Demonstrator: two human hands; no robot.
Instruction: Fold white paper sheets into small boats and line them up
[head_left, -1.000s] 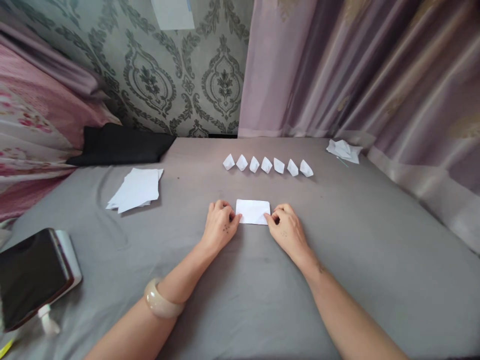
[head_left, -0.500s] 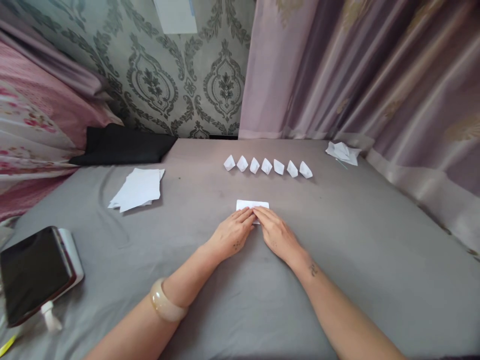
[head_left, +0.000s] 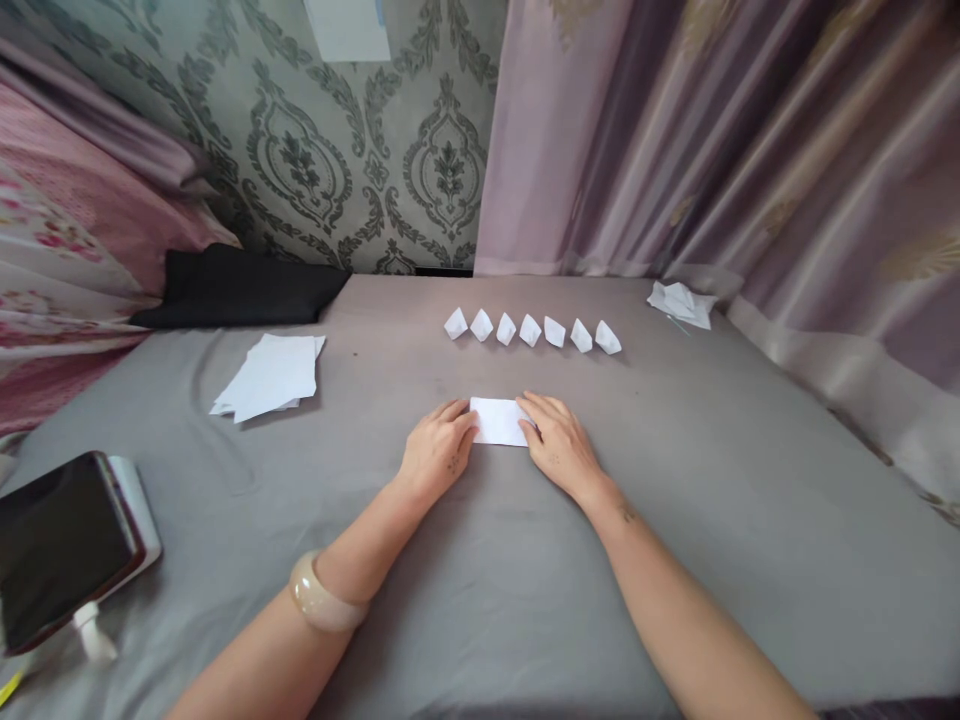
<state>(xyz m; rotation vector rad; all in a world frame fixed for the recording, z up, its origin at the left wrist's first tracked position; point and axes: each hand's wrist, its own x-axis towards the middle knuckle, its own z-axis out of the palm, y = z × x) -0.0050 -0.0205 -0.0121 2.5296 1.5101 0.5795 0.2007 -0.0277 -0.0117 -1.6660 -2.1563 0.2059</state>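
A folded white sheet of paper [head_left: 498, 421], a small oblong, lies on the grey cloth between my hands. My left hand [head_left: 441, 446] has its thumb and fingers closed on the paper's left end. At the right end, my right hand [head_left: 559, 440] grips the paper the same way, thumb nearer me and fingers along the far corner. Beyond the hands stands a row of several small folded paper shapes [head_left: 530, 330], pointed like little boats.
A stack of white paper sheets [head_left: 276, 376] lies to the left. Further left is a dark-screened tablet or phone [head_left: 64, 550] with a white plug. Black cloth [head_left: 240, 286] lies at the back left, and crumpled paper pieces [head_left: 681, 303] at the back right, by the curtain [head_left: 600, 130].
My hands, which lay together flat over the middle of the paper, have moved apart to its two ends. The paper's face now shows between them.
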